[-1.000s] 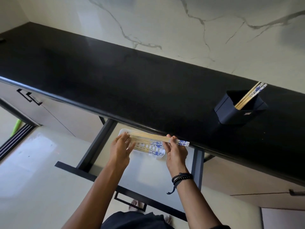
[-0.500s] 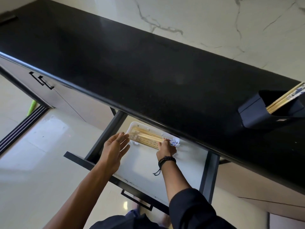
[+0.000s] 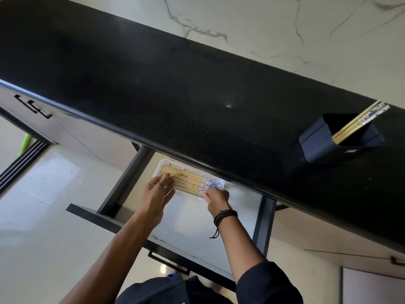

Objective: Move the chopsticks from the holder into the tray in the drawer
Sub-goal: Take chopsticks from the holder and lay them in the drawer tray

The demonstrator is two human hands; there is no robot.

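A white tray [image 3: 162, 163] lies at the back of the open drawer [image 3: 197, 224], partly under the counter's edge. Several wooden chopsticks with blue-and-white ends [image 3: 190, 182] lie side by side in it. My left hand [image 3: 158, 191] has straight fingers resting on the tray's left end, over the plain tips. My right hand [image 3: 215, 196] is curled at the patterned ends on the tray's right side; whether it pinches a stick I cannot tell. A dark holder [image 3: 328, 144] stands on the black counter at the right, with a few chopsticks [image 3: 359, 123] leaning out of it.
The black counter [image 3: 153, 84] overhangs the drawer's back and hides part of the tray. A marble wall rises behind it. Dark drawer rails run on both sides, and the handle [image 3: 168, 263] sits near my body. Closed cabinet fronts lie left and right.
The chopsticks my hands carried above the tray a second ago now lie in it. Both hands have lowered to the tray's ends. The view has shifted left.
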